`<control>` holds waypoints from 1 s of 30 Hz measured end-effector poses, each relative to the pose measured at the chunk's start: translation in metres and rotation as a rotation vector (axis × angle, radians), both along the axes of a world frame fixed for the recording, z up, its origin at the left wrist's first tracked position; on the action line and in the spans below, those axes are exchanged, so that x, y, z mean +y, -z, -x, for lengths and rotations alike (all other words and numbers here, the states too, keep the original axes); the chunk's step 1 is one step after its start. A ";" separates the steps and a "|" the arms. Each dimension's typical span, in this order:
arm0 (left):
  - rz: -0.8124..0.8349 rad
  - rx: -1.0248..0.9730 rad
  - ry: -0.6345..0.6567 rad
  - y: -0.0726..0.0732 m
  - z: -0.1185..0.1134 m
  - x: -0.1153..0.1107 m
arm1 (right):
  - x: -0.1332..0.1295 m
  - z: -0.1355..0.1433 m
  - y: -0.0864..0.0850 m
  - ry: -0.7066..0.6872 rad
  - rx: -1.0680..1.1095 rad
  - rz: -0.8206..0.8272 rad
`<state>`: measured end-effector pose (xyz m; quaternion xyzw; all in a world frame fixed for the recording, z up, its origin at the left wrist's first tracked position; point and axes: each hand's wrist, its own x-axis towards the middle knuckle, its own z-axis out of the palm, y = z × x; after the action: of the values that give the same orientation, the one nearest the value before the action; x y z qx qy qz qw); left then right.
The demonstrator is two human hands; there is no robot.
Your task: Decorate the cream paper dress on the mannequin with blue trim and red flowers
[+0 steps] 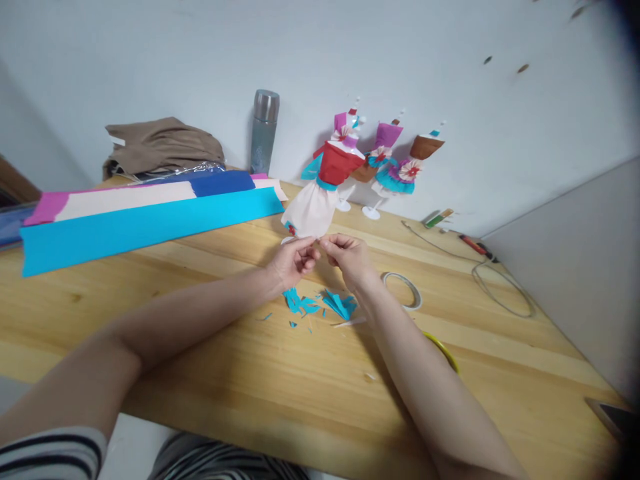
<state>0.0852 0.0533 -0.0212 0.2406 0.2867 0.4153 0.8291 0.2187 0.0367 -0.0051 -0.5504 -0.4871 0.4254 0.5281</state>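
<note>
A small dress form wears a paper dress with a red bodice (340, 163), a turquoise waistband and a pale pink skirt (313, 208). A small red and turquoise decoration (291, 229) sits low on the skirt's left side. My left hand (296, 259) and my right hand (347, 257) meet just in front of the skirt's hem, thumbs and fingertips pinched together. Whatever lies between the fingertips is too small to make out, and I cannot tell whether they grip the hem. Turquoise paper scraps (340, 305) lie on the table below my hands.
Behind stand several dressed forms, one with a brown bodice (427, 147). At left are turquoise paper (150, 230), brown cloth (165, 143) and a flask (265, 133). A tape roll (403, 291), yellow handle (441, 351) and cable (505, 283) lie to the right.
</note>
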 end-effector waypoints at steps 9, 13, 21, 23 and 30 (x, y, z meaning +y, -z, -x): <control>0.022 0.007 -0.012 -0.002 0.000 0.002 | -0.002 -0.001 -0.001 -0.031 -0.004 -0.002; 0.045 0.009 -0.017 -0.004 0.000 0.002 | -0.002 -0.001 -0.002 -0.061 -0.006 -0.005; 0.041 0.024 -0.027 -0.005 -0.001 0.001 | -0.001 0.001 0.001 -0.020 0.064 0.008; 0.049 0.026 -0.024 -0.005 -0.001 0.001 | -0.001 0.001 0.001 -0.012 0.077 0.013; 0.050 0.027 -0.031 -0.006 -0.001 0.002 | -0.001 0.001 0.001 -0.022 0.065 0.016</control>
<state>0.0859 0.0550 -0.0151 0.2209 0.3118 0.4175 0.8244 0.2181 0.0356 -0.0061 -0.5353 -0.4721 0.4526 0.5345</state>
